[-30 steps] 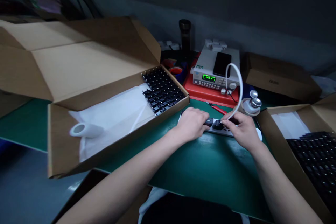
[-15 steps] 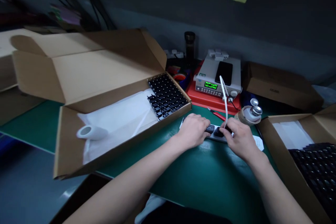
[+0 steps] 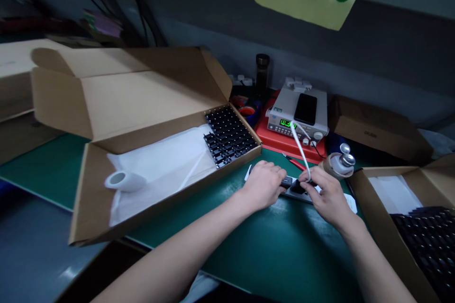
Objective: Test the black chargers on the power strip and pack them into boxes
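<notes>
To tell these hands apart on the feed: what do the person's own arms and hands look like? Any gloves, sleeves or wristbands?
Both are bare: the left hand and right hand wear no gloves, and the left forearm and right forearm show no sleeves, watch or wristband. No rings or markings show, as far as this view can tell.

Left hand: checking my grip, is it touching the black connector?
Touching: the head view shows the left hand with fingers against the black connector.
</notes>
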The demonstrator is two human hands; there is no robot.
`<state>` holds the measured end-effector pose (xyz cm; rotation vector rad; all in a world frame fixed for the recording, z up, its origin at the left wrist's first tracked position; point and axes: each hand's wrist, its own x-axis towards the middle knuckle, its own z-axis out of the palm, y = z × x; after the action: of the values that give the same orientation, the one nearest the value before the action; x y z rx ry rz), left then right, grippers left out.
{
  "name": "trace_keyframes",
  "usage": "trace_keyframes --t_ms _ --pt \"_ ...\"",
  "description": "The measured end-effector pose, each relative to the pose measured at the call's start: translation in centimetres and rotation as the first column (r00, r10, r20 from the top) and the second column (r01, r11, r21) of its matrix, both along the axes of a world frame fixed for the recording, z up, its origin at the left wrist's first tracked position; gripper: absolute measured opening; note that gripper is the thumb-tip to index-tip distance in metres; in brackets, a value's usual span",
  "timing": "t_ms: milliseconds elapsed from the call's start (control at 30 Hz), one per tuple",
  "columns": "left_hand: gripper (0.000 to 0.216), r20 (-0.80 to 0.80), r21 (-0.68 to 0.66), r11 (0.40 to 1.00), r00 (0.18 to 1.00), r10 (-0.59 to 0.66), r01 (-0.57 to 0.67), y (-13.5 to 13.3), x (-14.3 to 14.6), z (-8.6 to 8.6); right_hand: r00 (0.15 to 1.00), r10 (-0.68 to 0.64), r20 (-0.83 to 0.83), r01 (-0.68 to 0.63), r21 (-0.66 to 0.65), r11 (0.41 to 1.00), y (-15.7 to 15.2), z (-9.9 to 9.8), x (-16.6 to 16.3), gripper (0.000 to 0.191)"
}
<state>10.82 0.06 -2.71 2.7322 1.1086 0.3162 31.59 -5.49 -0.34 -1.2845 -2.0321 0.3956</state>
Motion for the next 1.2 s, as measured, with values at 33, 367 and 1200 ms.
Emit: trace_keyframes --t_ms 33,367,1200 --pt "0.024 0.004 -0.002 1.0 1.0 0.0 0.0 0.0 0.0 0.0 1.0 0.009 -0.008 -0.009 -0.018 1.0 0.1 -0.1 0.1 0.012" --pt "0.021 0.042 -0.01 1.0 0.999 -0.001 0.001 0.0 -0.2 -0.5 0.985 0.151 0.083 -0.151 0.004 0.988 0.8 0.4 0.7 0.029" --pt "0.021 0.124 -0.072 0.997 0.992 0.015 -0.006 0.0 -0.6 -0.1 0.988 -0.007 0.151 -0.001 0.052 0.999 0.5 -1.0 1.4 0.008"
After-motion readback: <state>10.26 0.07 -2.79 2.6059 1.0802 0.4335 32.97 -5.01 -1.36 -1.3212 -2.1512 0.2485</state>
